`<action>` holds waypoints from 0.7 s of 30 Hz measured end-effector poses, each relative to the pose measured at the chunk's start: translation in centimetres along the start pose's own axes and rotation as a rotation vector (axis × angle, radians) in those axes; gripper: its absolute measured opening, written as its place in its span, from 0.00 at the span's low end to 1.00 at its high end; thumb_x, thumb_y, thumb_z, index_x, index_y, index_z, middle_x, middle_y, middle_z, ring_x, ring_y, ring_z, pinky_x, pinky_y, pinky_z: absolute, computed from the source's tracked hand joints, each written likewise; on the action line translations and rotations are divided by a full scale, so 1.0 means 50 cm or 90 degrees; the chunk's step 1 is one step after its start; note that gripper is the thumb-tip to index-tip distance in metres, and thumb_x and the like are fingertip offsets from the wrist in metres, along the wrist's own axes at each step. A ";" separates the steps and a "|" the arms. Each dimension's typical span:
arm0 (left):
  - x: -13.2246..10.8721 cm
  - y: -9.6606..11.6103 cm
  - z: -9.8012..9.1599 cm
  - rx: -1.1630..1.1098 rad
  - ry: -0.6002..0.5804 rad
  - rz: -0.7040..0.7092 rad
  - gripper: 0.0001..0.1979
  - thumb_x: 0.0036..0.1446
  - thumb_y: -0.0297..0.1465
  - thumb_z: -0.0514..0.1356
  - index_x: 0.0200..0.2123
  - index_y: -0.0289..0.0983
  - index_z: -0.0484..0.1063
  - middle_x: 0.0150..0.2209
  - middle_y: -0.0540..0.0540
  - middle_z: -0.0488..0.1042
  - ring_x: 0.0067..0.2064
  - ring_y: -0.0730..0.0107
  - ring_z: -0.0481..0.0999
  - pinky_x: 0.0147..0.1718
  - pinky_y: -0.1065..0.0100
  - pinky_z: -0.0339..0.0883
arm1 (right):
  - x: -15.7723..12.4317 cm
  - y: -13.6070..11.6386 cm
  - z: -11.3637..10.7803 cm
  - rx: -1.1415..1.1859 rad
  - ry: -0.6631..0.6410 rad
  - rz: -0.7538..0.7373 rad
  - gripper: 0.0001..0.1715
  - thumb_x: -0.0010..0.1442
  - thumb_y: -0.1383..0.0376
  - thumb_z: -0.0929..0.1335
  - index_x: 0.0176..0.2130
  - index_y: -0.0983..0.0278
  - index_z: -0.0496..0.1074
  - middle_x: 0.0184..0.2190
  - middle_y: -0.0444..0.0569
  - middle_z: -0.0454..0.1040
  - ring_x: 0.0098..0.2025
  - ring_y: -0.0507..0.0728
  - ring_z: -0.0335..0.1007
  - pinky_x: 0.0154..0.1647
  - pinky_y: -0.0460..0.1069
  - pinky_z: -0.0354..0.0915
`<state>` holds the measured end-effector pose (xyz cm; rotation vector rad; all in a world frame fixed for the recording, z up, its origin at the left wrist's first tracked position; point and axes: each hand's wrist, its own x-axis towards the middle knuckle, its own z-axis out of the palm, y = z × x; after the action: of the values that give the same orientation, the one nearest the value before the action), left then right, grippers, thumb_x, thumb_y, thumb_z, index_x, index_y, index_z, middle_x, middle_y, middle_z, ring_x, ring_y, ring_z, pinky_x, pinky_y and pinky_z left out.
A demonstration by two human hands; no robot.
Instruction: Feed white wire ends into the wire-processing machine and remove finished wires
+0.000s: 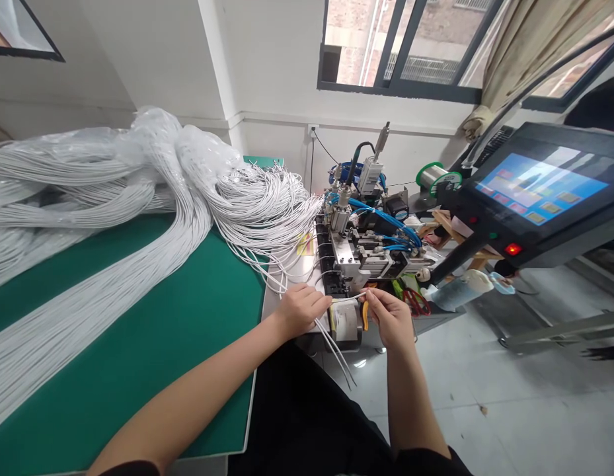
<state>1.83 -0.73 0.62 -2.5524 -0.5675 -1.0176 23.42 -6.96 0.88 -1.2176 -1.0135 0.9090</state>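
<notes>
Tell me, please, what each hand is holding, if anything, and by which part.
The left hand grips thin, round white cables partway along; the right hand pinches one, apparently near its end.

The wall was white. A dark-framed window showed a brick building in daylight; a socket sat below its left corner. A beige curtain hung at right, gathered low. A green table stood at left, and the grey floor, apparently tiled, shone in places.
</notes>
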 end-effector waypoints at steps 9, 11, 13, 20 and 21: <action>-0.001 -0.003 0.005 0.013 -0.039 -0.031 0.09 0.61 0.24 0.53 0.38 0.37 0.73 0.27 0.48 0.72 0.32 0.67 0.68 0.34 0.64 0.56 | 0.017 0.009 -0.008 0.040 -0.073 0.042 0.18 0.52 0.54 0.73 0.34 0.68 0.77 0.23 0.47 0.72 0.16 0.45 0.48 0.15 0.44 0.48; -0.001 -0.004 0.005 0.009 -0.045 -0.027 0.15 0.59 0.22 0.52 0.46 0.38 0.72 0.30 0.47 0.74 0.34 0.67 0.68 0.37 0.64 0.57 | 0.027 0.015 -0.010 0.038 -0.089 0.041 0.17 0.53 0.54 0.72 0.33 0.67 0.76 0.24 0.46 0.71 0.17 0.45 0.48 0.16 0.44 0.49; -0.002 -0.004 0.006 0.009 -0.052 -0.023 0.19 0.57 0.20 0.52 0.50 0.38 0.70 0.31 0.48 0.74 0.34 0.67 0.68 0.39 0.63 0.56 | 0.037 0.023 -0.011 0.004 -0.096 0.023 0.16 0.54 0.55 0.71 0.34 0.66 0.74 0.25 0.45 0.71 0.18 0.46 0.51 0.18 0.44 0.51; -0.007 -0.003 0.013 0.023 -0.084 -0.068 0.21 0.54 0.20 0.53 0.49 0.40 0.71 0.33 0.47 0.73 0.37 0.66 0.69 0.45 0.60 0.53 | 0.062 0.051 -0.010 -0.206 -0.084 -0.065 0.17 0.56 0.53 0.69 0.31 0.65 0.71 0.25 0.45 0.69 0.26 0.52 0.62 0.28 0.46 0.58; -0.006 -0.002 0.013 0.025 -0.080 -0.073 0.20 0.55 0.20 0.53 0.49 0.40 0.72 0.33 0.46 0.73 0.37 0.66 0.69 0.45 0.60 0.53 | 0.064 0.054 -0.008 -0.193 -0.088 -0.054 0.17 0.57 0.53 0.68 0.30 0.65 0.70 0.24 0.44 0.69 0.25 0.52 0.61 0.27 0.46 0.57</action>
<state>1.95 -0.42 -0.06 -2.5878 -0.7687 -0.8778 24.74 -3.72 -1.42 -1.3641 -1.3407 0.8009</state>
